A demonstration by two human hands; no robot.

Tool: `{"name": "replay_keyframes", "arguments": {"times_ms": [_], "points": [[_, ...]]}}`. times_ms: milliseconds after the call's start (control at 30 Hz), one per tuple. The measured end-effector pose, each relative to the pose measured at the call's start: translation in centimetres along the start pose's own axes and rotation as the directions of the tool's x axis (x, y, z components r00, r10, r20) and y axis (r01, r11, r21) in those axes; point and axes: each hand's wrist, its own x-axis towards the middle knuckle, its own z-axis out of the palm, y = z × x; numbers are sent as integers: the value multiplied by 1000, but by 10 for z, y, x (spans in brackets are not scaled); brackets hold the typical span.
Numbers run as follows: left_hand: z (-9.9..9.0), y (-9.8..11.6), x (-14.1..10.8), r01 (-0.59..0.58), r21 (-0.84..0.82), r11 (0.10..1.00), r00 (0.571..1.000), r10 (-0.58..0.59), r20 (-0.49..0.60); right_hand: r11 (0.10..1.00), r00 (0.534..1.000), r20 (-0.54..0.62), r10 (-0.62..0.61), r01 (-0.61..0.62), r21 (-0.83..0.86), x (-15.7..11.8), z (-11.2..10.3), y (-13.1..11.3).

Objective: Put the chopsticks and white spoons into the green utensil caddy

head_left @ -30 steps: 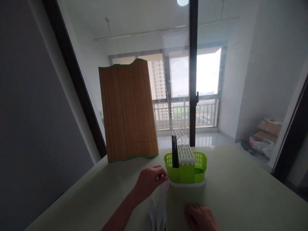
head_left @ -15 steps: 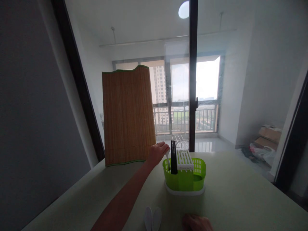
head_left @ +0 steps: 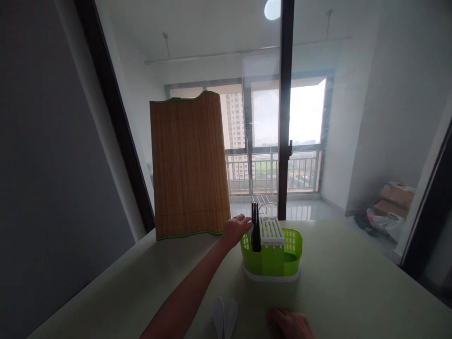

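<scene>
My left hand (head_left: 237,229) is at the left end of a green basket (head_left: 271,261) with a white base. Its fingers are closed on a white spoon (head_left: 250,235), whose lower part is inside the basket's left compartment. Black chopsticks (head_left: 255,228) stand upright just right of the spoon. A white slotted rack (head_left: 271,230) sits over the basket's middle. Near the bottom edge, my right hand (head_left: 290,324) rests on the table with its fingers curled; whether it holds anything is hidden. Two white spoons (head_left: 224,316) lie side by side left of it.
A brown bamboo mat (head_left: 189,165) with green edging stands upright at the back left of the pale table (head_left: 339,278). Behind the table are a glass door with a dark frame (head_left: 285,117) and a white wire rack. Boxes and bags (head_left: 391,212) lie on the floor at right.
My left hand has moved slightly down with the spoon, which now sits lower in the basket's left compartment. The view has shifted a little. My right hand stays near the bottom edge.
</scene>
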Motion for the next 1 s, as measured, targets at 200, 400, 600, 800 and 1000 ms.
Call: {"name": "replay_keyframes", "arguments": {"times_ms": [200,400,600,800,1000], "points": [[-10,2,-64,264,-245,933,951,-295,-97,991,996,69,62,-70,112,-5,-27,-9],[7,-14,-171,548,-531,647,829,-504,241,931,970,128,207,-235,279,24,-40,-36],[10,-25,-216,698,-579,422,717,-406,567,915,972,160,174,-220,339,72,-19,-65],[12,-26,-213,681,-625,380,729,-281,624,937,970,187,156,-205,283,81,-8,-76],[19,-24,-215,641,-626,444,764,-285,579,937,979,158,129,-172,304,81,-41,-89]]}}
